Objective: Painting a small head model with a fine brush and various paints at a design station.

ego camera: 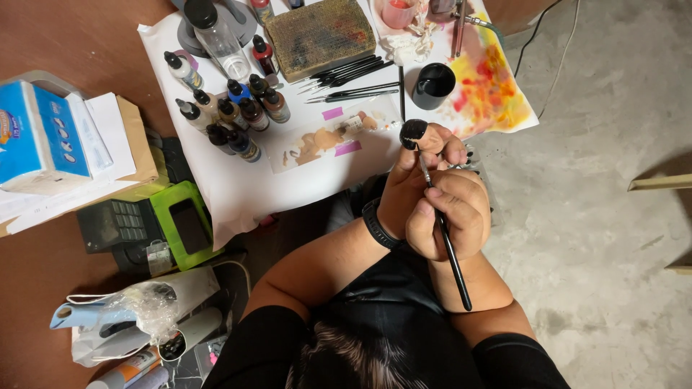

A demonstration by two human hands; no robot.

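Note:
My left hand (404, 189), with a black band on its wrist, holds up a small black round piece (413, 132) at its fingertips. My right hand (450, 210) grips a thin black-handled paintbrush (453, 256) like a pen. The brush tip touches the black piece. Both hands press together just in front of the white paper sheet (303, 180) that covers the table.
Several small paint bottles (232, 112) stand at the sheet's left, beside a clear bottle (216, 36). A row of brushes (353, 79), a black cup (433, 85), a stained block (321, 34) and paint smears (490, 83) lie farther back. A tissue box (36, 137) and green device (180, 223) sit left.

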